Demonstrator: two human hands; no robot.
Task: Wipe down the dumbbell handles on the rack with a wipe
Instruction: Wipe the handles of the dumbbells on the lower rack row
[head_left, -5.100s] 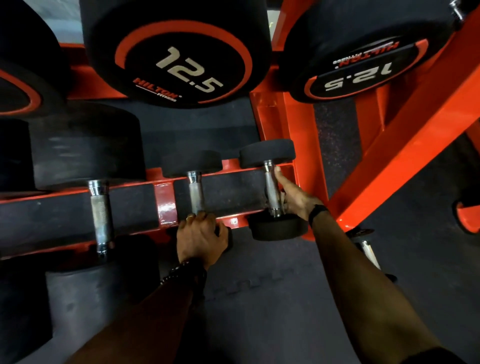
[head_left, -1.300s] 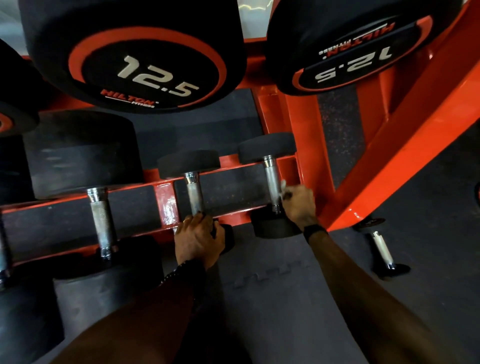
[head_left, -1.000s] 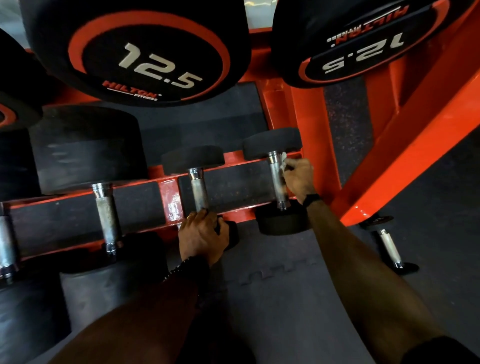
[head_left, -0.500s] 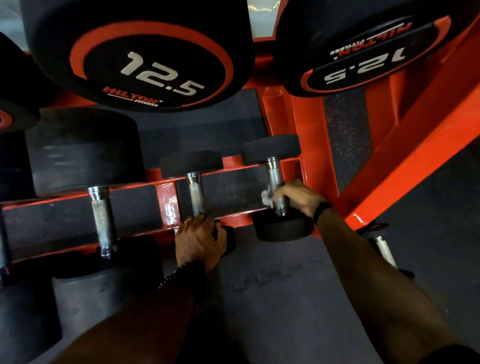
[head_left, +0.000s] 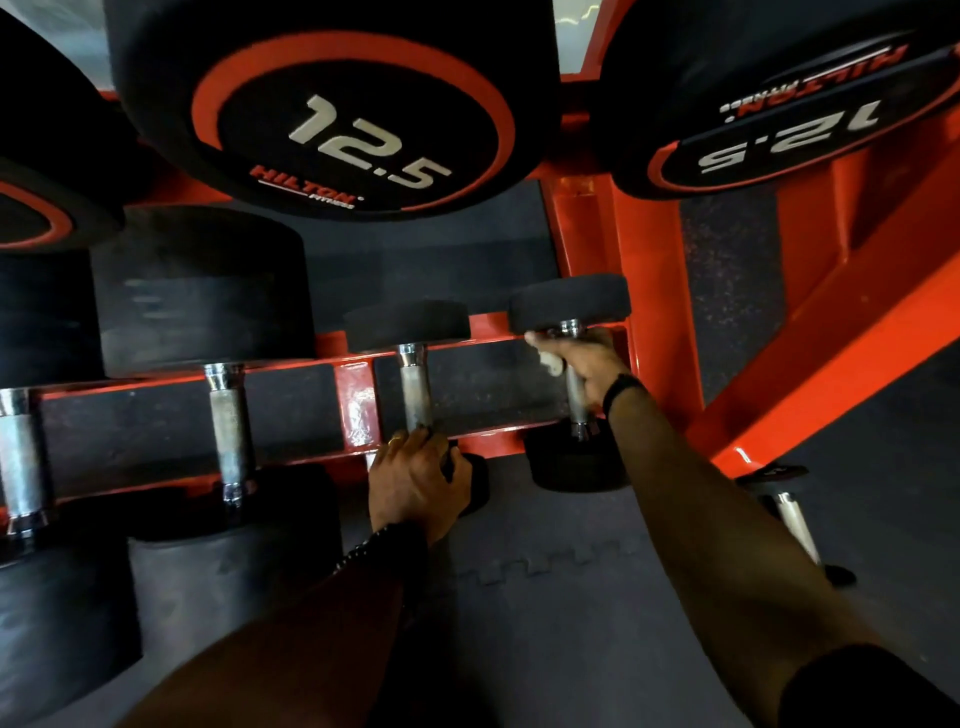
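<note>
A single head-worn wide-angle view looks steeply down and forward, from close above the lower tier of an orange rack (head_left: 649, 312). Both forearms reach up from the bottom edge toward mid-frame. The upper tier's 12.5 dumbbell ends (head_left: 353, 109) loom large along the top edge, bowed by the lens. Dark floor matting (head_left: 545, 597) fills the lower centre. No second view overlaps it.

My right hand (head_left: 584, 358) curls around a handle, a wipe bunched under its fingers; my left hand (head_left: 415, 480) grips a dumbbell end.
</note>
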